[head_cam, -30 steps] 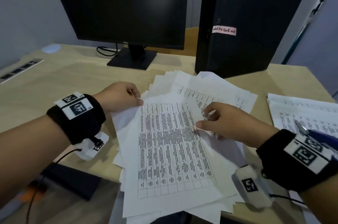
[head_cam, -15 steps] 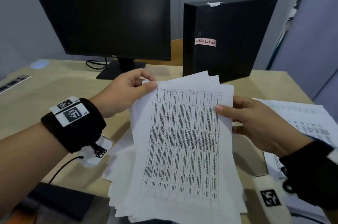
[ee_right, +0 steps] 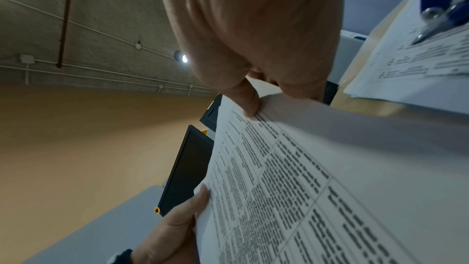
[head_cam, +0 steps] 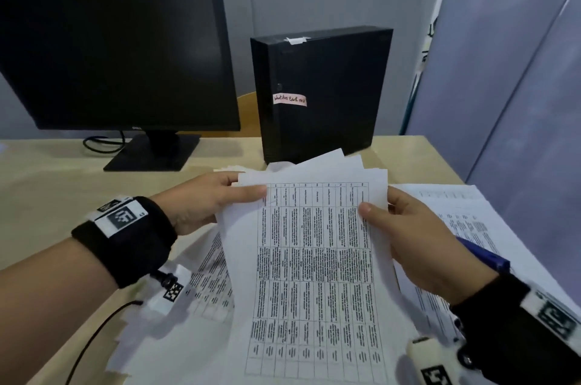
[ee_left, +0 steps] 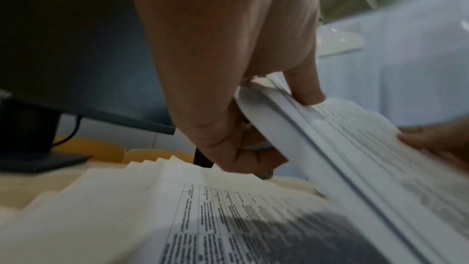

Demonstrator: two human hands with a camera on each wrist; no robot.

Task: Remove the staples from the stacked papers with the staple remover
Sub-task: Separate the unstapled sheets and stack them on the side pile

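Note:
Both hands hold a stack of printed table sheets tilted up off the desk. My left hand pinches its top left corner, thumb on the front and fingers behind; the left wrist view shows the same grip. At the stack's right edge my right hand grips with the thumb on the printed face. A blue staple remover lies on a second paper pile behind my right wrist, held by neither hand. No staple shows in any view.
More loose sheets lie fanned on the wooden desk under the lifted stack. A black monitor and a black computer tower stand at the back. A blue partition closes the right side.
The hands gathered the top sheets that lay spread on the desk and lifted them toward the head, gripping both upper sides. The head view tilted upward.

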